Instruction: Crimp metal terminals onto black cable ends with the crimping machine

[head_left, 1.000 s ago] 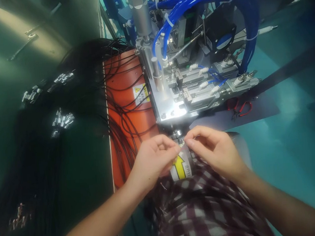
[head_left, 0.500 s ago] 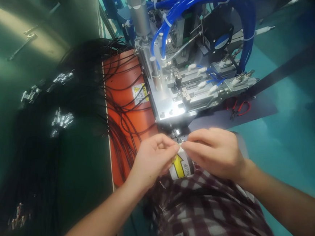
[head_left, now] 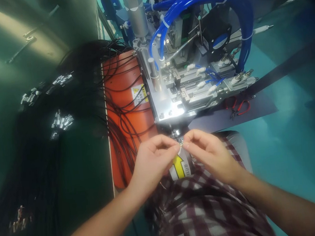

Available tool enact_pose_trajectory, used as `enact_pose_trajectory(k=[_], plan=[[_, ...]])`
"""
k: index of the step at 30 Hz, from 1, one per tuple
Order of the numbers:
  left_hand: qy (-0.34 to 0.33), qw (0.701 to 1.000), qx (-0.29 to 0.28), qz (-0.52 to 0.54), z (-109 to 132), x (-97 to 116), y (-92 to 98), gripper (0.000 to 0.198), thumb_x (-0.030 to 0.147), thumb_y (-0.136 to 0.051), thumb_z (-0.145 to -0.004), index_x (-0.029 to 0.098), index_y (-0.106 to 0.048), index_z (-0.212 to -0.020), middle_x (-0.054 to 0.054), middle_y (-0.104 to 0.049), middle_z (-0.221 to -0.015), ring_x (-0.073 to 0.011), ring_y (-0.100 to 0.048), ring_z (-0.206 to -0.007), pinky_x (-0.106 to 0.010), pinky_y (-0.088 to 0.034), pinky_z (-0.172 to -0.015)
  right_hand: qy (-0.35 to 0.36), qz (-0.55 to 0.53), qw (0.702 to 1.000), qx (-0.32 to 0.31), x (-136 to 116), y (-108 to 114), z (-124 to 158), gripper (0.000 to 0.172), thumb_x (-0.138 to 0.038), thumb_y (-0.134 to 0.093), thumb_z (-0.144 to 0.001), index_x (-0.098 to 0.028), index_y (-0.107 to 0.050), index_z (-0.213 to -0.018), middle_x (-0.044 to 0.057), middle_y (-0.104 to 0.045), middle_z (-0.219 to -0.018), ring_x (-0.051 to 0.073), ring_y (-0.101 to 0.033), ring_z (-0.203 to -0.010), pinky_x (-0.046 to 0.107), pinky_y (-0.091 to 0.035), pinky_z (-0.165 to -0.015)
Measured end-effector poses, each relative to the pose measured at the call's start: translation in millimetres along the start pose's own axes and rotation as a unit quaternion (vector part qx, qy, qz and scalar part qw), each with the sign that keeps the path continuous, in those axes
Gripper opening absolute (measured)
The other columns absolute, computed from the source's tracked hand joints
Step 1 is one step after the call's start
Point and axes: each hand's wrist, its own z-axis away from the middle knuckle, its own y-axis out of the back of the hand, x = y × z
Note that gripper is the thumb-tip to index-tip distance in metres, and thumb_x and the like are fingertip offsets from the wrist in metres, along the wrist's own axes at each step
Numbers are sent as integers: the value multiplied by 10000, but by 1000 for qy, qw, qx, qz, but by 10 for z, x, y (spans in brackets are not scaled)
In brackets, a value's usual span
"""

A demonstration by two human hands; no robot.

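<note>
Where the dark green table (head_left: 78, 171) spreads, thin black cables (head_left: 78, 62) with silver metal ends lie in bundles, and others cross a smooth orange panel (head_left: 143, 117). Next, the left hand (head_left: 150, 162) pinches a tiny pale piece (head_left: 180, 145) in its grip — thumb against forefinger — near a white label with a yellow arrow (head_left: 179, 167). The right hand (head_left: 213, 157) meets the piece's other side, its grip pinching it too. Farther right, red-handled metal pliers (head_left: 233, 112) lie on a grey sheet (head_left: 214, 120).
</note>
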Motion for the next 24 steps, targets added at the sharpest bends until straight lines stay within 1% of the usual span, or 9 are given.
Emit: enact_pose_trajectory(k=[3, 5, 9, 12, 16, 18, 20, 22, 24], plan=[[22, 1000, -10, 20, -1, 27, -5, 179, 264, -711, -753, 158, -589, -675, 87, -392, -391, -27, -257, -335, -185, -212, -363, -67, -78, 995, -14, -14, -38, -2, 219, -369, -591, -855, -185, -525, -755, -81, -358, -547, 75, -283, -474, 206, -231, -421], [32, 999, -15, 33, -2, 56, -9, 196, 256, -713, -745, 153, -576, -651, 77, -426, -408, -22, -262, -326, -188, -209, -363, -74, -92, 993, -8, -32, -52, 1, 215, -372, -609, -842, -184, -541, -762, -76, -382, -548, 75, -299, -469, 203, -241, -414], [40, 998, -12, 47, 0, 90, -21, 213, 259, -721, -740, 154, -559, -648, 86, -415, -386, -20, -251, -315, -187, -200, -361, -32, -32, 999, 26, -56, -30, 7, 156, -329, -610, -841, -180, -605, -794, -6, -548, -669, 108, -448, -552, 219, -335, -450], [39, 998, -10, 42, -1, 82, -17, 217, 266, -722, -741, 154, -558, -655, 90, -403, -386, -21, -250, -320, -185, -197, -362, -15, 6, 999, 38, -49, -8, 0, 163, -338, -617, -835, -178, -642, -833, 36, -614, -771, 141, -523, -632, 236, -369, -482], [36, 999, -13, 17, -7, 41, 5, 207, 265, -711, -747, 145, -566, -659, 61, -473, -457, -17, -274, -342, -181, -210, -365, 12, 43, 998, 48, -29, -38, -2, 154, -313, -609, -840, -174, -634, -777, 31, -609, -738, 143, -527, -630, 250, -388, -514], [27, 1000, -12, -6, -10, 23, 14, 205, 270, -703, -756, 143, -572, -661, 48, -499, -491, -18, -294, -355, -178, -224, -367, 56, 75, 994, 61, -16, -64, 5, 142, -269, -587, -854, -177, -611, -748, 12, -579, -708, 127, -499, -612, 248, -385, -528], [18, 999, -8, -25, -13, 16, 18, 202, 280, -695, -768, 146, -580, -669, 54, -478, -479, -26, -304, -364, -178, -244, -369, 91, 90, 989, 73, -2, -76, 8, 133, -237, -570, -863, -180, -590, -745, -2, -560, -705, 113, -480, -604, 243, -383, -543], [24, 999, -7, -27, -16, 25, 18, 201, 289, -696, -764, 148, -584, -674, 62, -454, -468, -28, -295, -364, -178, -250, -368, 65, 57, 995, 52, 3, -63, -1, 136, -251, -567, -869, -178, -583, -756, -15, -538, -678, 99, -452, -569, 230, -367, -512], [43, 999, -10, -12, -17, 47, 16, 202, 290, -704, -746, 147, -579, -675, 58, -471, -485, -19, -273, -359, -178, -246, -365, -2, -8, 1000, 8, -7, -29, -20, 169, -299, -561, -877, -174, -584, -766, -40, -488, -608, 78, -379, -490, 212, -310, -436]])
